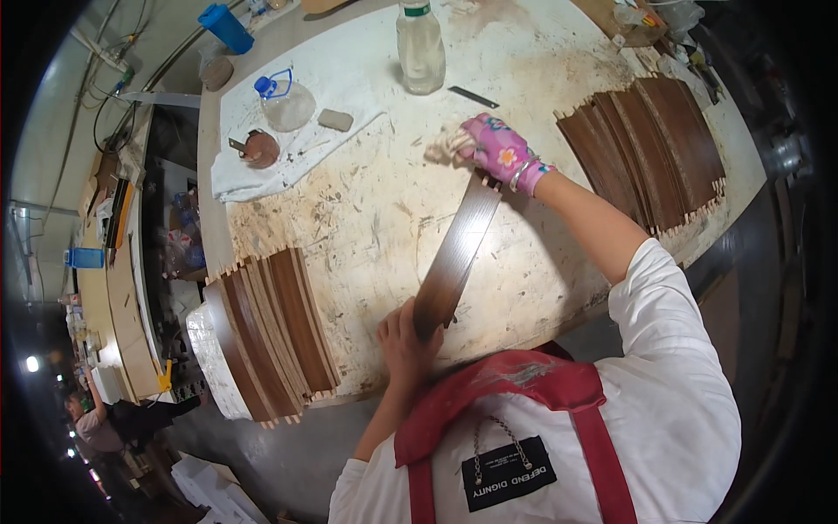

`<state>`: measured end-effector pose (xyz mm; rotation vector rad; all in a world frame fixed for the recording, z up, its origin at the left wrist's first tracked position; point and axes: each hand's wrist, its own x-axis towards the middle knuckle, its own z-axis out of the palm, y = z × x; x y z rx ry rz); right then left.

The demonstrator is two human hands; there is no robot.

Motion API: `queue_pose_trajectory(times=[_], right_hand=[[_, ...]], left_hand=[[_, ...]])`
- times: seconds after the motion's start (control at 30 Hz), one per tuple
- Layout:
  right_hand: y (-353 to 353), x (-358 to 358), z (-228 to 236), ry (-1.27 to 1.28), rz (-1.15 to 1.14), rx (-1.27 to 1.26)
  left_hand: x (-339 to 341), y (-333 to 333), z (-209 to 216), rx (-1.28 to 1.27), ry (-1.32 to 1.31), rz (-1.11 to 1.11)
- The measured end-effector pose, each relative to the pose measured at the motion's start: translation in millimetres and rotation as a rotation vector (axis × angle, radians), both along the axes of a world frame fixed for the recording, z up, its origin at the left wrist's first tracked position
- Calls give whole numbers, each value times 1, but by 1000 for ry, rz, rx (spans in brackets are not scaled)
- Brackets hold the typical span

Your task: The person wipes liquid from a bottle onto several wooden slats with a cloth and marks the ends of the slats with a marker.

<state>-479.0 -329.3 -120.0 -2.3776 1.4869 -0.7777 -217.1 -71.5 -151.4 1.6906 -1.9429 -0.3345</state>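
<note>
Two hands share one dark wood strip [456, 258] lying diagonally on the worn counter [367, 218], near its front edge. Our bare left hand [403, 336] presses down on the strip's near end, fingers flat rather than wrapped, which seems meant to keep it from sliding. Our right hand [499, 150], in a pink flowered glove, has its grip closed around a bunched pale rag [443, 147] just past the strip's far end. Stacks of similar strips sit at the counter's left edge [271, 336] and right edge [650, 148], within easy reach. A clear plastic bottle [421, 48] stands toward the back edge.
</note>
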Motion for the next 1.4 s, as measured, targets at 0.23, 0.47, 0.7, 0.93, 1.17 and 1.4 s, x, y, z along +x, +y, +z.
queue_pose_trajectory(times=[0.23,0.47,0.7,0.93,1.17,1.4], right_hand=[[7,-31,24,-1300,-378,547],[59,-110,34,-1859,-484,804],[104,-102,55,-1086,-350,398],[139,-68,61,70,-132,162],[173,38,75,449,531,127],[86,-17,77,421,-106,233]], left_hand=[[-3,0,7,21,46,16],[0,-6,38,220,433,58],[3,-2,76,1298,1661,148],[-19,12,57,1421,1895,177],[-22,13,47,1392,1897,230],[-17,13,50,1387,1875,180]])
